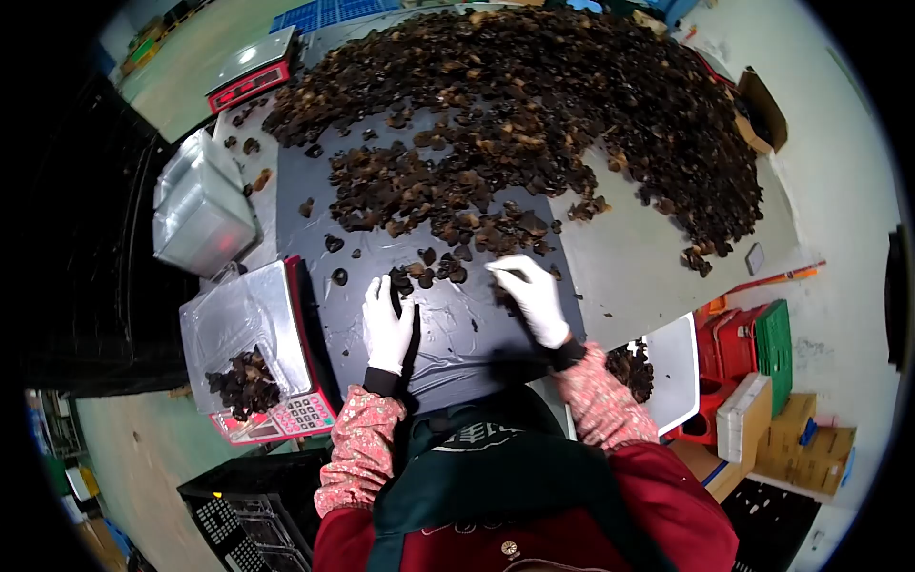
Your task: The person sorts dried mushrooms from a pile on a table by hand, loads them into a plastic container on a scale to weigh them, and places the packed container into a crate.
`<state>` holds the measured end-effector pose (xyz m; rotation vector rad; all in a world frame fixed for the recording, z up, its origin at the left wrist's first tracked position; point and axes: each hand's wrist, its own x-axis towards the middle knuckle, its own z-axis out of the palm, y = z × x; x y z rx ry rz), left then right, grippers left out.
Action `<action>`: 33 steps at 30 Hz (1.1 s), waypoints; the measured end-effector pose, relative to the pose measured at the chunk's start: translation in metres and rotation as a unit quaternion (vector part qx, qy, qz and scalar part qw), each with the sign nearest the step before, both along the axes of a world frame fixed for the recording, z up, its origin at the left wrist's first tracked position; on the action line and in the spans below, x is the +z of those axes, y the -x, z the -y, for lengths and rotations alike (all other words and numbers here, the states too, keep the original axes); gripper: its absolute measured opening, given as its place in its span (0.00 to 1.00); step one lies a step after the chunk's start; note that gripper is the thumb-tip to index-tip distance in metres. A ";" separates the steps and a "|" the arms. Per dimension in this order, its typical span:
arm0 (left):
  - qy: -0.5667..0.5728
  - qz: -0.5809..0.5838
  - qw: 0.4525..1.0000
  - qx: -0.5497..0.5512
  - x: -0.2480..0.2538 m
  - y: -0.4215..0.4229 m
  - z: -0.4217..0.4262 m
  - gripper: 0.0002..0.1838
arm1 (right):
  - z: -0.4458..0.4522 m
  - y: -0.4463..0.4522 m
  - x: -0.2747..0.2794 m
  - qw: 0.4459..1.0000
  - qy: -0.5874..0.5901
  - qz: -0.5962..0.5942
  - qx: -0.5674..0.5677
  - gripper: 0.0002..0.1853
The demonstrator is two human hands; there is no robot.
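Both my hands wear white gloves over the dark grey table cover (457, 334). My left hand (387, 326) has its fingers apart beside a few dark, curled mushroom-like pieces (419, 273), near their left end. At the right end of that small row, my right hand (532, 294) has thumb and forefinger brought together at a dark piece; what lies between the fingertips is too small to make out. Beyond the hands spreads a large heap of the same pieces (477, 95). A clear open container (243, 334) with some pieces stands on the red-edged scale (295, 410) at left.
Stacked clear containers (205, 205) stand at the left edge, with another scale (253, 69) behind them. A white bin (679, 367) with dark pieces is right of my right forearm. Red crates (734, 348), a green crate (772, 357) and cardboard boxes (801, 448) stand at lower right.
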<state>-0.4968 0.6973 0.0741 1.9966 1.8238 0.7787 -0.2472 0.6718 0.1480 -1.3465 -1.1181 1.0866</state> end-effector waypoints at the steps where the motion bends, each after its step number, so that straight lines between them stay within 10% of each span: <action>1: 0.031 -0.033 0.999 0.003 0.010 -0.007 -0.003 0.38 | 0.019 -0.026 -0.004 0.999 0.013 -0.024 -0.028 0.07; 5: 0.047 -0.081 0.996 -0.013 0.017 -0.027 -0.023 0.45 | 0.120 -0.138 -0.021 0.962 0.083 0.211 -0.152 0.06; 11: 0.086 -0.024 0.994 -0.058 0.001 -0.026 -0.049 0.29 | 0.208 -0.217 -0.052 0.816 0.108 0.543 -0.165 0.08; 19: 0.033 0.081 0.996 -0.002 -0.011 0.000 -0.020 0.19 | 0.023 -0.080 -0.008 0.923 -0.112 0.367 -0.039 0.09; 27: 0.020 0.159 0.982 0.104 -0.035 0.024 0.002 0.06 | -0.089 0.094 -0.069 0.732 -0.239 0.617 0.161 0.05; 33: 0.062 0.207 0.970 0.108 -0.012 0.023 0.010 0.07 | -0.082 0.095 -0.042 0.796 -0.210 0.542 0.171 0.06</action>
